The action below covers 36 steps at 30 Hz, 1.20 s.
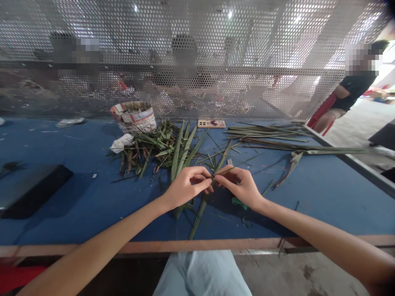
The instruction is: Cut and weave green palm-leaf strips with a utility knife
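as the curled fingers (202,172) of the left hand (185,188) and the fingers (225,174) of the right hand (237,187) close in a tight pinch, they grip a narrow green palm-leaf strip (237,169) just above the middle of the worktop, its long axis running from the pinch up and to the right, away from the person. a longer green palm leaflet (200,211) slants beneath the hands from near the table's front edge toward the far side. beyond lie a loose heap of cut green palm leaves (148,148), a round paper-wrapped tub (134,117) and long pale-green leaf strips (265,133), all on a blue-topped worktable (37,234) before a perforated metal screen (247,41).
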Tool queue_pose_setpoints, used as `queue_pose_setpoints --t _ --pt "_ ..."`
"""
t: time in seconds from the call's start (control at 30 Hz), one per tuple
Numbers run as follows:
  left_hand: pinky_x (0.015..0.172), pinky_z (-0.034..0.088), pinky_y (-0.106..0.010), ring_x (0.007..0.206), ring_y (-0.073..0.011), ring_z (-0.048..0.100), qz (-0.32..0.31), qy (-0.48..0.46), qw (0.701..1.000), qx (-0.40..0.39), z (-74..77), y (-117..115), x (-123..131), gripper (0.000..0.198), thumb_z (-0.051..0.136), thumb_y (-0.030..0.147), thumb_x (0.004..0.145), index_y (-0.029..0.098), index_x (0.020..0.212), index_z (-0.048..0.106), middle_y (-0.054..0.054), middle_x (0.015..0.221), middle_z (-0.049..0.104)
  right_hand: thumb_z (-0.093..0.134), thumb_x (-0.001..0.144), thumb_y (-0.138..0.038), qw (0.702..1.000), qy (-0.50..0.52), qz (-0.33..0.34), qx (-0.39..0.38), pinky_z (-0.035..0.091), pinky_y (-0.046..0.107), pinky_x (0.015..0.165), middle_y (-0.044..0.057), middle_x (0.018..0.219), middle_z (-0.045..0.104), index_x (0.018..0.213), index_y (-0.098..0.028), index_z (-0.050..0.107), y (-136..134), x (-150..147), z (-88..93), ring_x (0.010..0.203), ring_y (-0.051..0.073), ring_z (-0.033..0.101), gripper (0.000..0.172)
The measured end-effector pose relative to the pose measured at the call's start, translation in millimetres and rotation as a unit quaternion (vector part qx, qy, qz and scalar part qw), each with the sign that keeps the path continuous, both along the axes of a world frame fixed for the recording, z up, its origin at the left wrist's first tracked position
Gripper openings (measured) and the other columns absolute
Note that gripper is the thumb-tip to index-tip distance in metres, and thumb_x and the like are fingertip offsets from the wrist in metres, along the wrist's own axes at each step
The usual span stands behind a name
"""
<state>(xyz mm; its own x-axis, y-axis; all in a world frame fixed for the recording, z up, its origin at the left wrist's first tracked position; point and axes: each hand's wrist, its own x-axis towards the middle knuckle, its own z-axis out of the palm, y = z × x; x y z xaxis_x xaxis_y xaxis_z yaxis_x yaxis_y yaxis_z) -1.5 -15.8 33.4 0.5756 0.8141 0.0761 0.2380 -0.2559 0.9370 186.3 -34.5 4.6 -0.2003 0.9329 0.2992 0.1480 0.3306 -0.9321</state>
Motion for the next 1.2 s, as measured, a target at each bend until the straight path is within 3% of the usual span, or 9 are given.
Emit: queue_pose_setpoints --t 0.33,0.53,0.77,1.03,1.2 --pt "0.061 0.054 -0.024 0.063 -0.0149 0.067 0.021 -0.018 0.999 0.016 -1.5 0.6 -0.6 0.011 0.060 0.025 0.082 0.015 0.078 0.061 -0.003 0.067 0.070 0.056 0.089 -0.034 0.993 -0.086 -0.013 0.080 0.050 0.026 0.062 0.005 0.089 0.070 0.095 -0.021 0.069 -7.2 1.6 -0.1 0.073 0.016 0.066 0.020" --pt "0.063 0.054 -0.024 0.063 -0.0145 0.067 0.029 -0.023 0.999 0.030 -0.4 2.0 -1.3 0.012 0.060 0.027 0.082 0.015 0.078 0.062 -0.003 0.067 0.069 0.054 0.090 -0.033 0.984 -0.131 -0.017 0.118 0.049 0.027 0.059 0.004 0.076 0.069 0.111 -0.020 0.065 -11.9 3.4 -1.2 0.064 0.016 0.062 0.027" --pt "0.065 0.054 -0.026 0.063 -0.0150 0.067 0.038 -0.035 0.998 0.022 -3.6 3.5 -2.6 0.014 0.060 0.029 0.082 0.015 0.079 0.062 -0.003 0.068 0.070 0.049 0.092 -0.029 0.938 -0.244 -0.026 0.246 0.039 0.023 0.051 -0.002 0.056 0.060 0.125 -0.017 0.058 -16.4 5.1 -8.1 0.047 0.010 0.047 0.036" --pt "0.065 0.053 -0.024 0.063 -0.0134 0.066 0.047 -0.060 0.997 0.010 -3.0 2.9 -1.7 0.011 0.059 0.023 0.082 0.014 0.076 0.060 -0.003 0.067 0.069 0.050 0.091 -0.029 0.895 -0.299 0.012 0.329 0.032 0.025 0.045 -0.006 0.046 0.054 0.141 -0.010 0.040 -16.8 4.0 -16.4 0.039 0.010 0.044 0.054" --pt "0.064 0.053 -0.023 0.062 -0.0127 0.066 0.039 -0.055 0.998 0.008 -3.5 3.8 -2.3 0.010 0.060 0.023 0.082 0.015 0.077 0.061 -0.002 0.068 0.069 0.059 0.086 -0.039 0.907 -0.289 -0.016 0.306 0.035 0.024 0.047 -0.003 0.049 0.058 0.127 -0.016 0.059 -12.8 7.7 -12.6 0.042 0.010 0.047 0.046"
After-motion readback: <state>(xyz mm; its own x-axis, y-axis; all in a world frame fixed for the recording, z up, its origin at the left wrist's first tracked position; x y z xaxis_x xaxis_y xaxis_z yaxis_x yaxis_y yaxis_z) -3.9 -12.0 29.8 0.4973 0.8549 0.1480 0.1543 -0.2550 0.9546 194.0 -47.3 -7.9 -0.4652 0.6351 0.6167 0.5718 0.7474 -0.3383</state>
